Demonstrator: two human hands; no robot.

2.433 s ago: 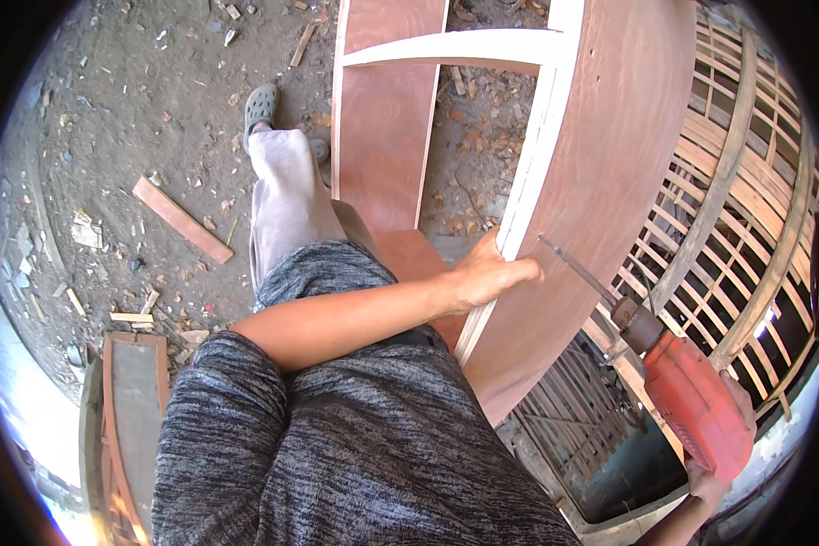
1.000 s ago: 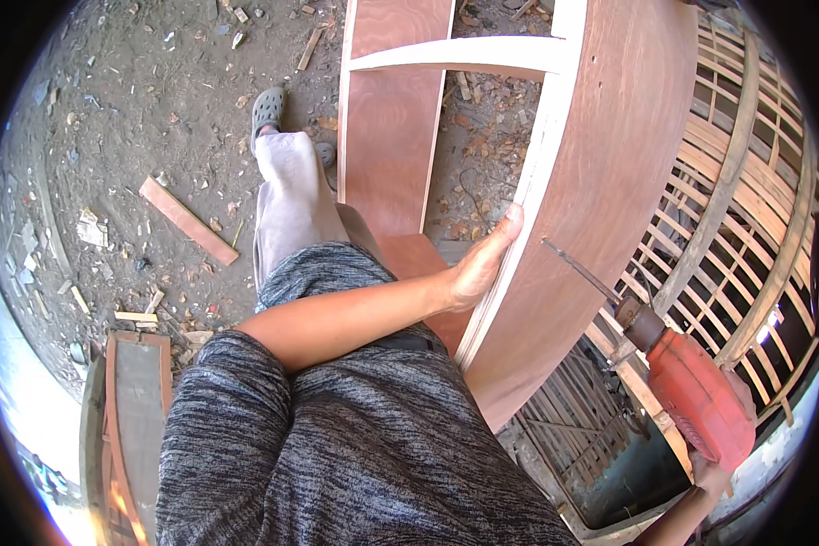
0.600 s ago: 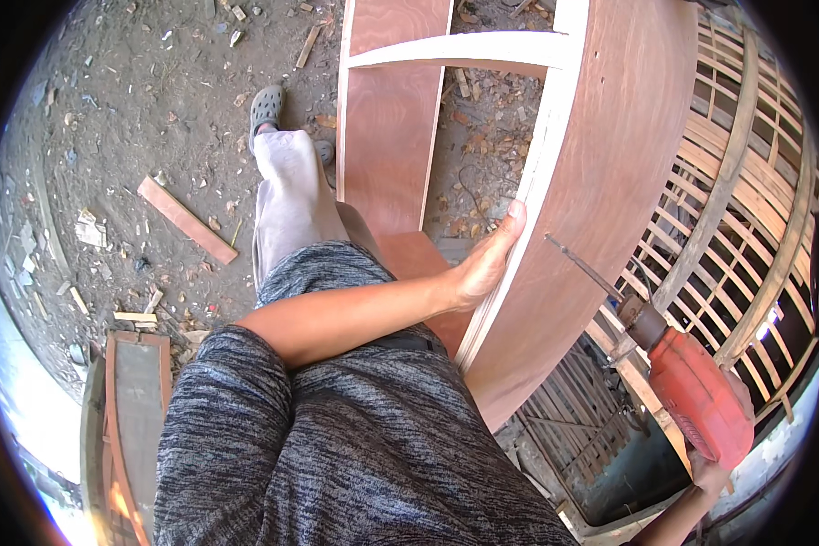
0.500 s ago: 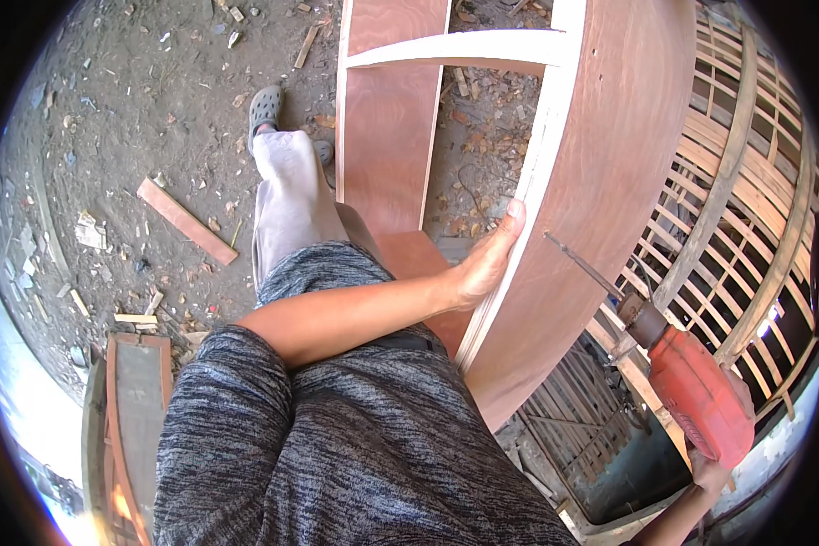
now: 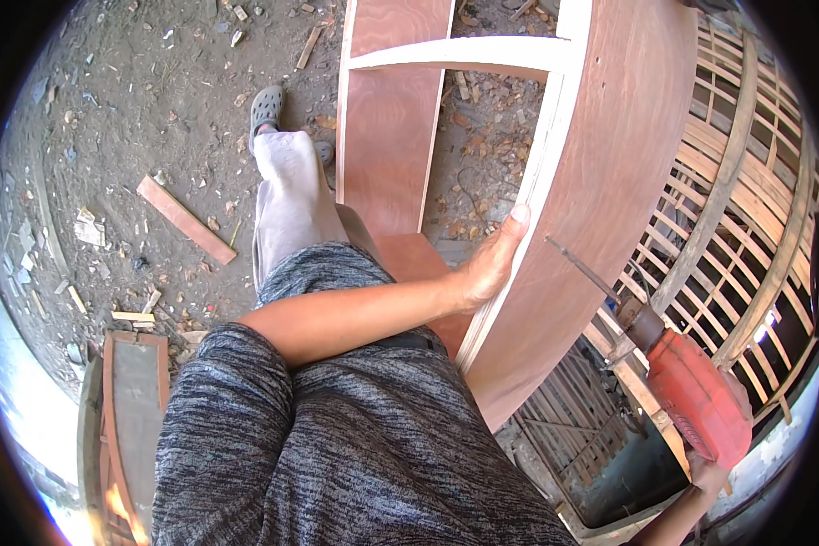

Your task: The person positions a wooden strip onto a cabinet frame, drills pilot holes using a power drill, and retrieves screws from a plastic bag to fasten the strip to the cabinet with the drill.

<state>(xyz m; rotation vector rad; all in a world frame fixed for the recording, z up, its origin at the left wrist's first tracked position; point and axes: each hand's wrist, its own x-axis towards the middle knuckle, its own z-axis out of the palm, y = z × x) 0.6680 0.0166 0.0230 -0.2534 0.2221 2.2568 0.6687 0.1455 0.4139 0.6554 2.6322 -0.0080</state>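
A long wooden frame (image 5: 601, 182) faced with reddish-brown plywood stands on its side before me, its white edge toward my body. My left hand (image 5: 491, 271) grips that edge, thumb lying along it; the other fingers are mostly hidden. Out at the right, my right hand (image 5: 710, 475) is wrapped round the handle of a red power drill (image 5: 699, 393), largely covered by the tool. The drill's long thin bit (image 5: 584, 267) points up and left, its tip at the plywood face, a little right of my left hand. I cannot tell how deep the tip sits.
A slatted wooden lattice (image 5: 746, 209) curves along the right. Below it stands a dark open container (image 5: 642, 491). A loose board (image 5: 187, 220) and wood scraps lie on the dirt floor at left, near my clog (image 5: 267, 107). A framed panel (image 5: 136, 391) rests at lower left.
The drill has shifted very slightly, its bit still at the plywood. The frame's top has moved a little downward in the picture. A dark shape now shows at the top right edge.
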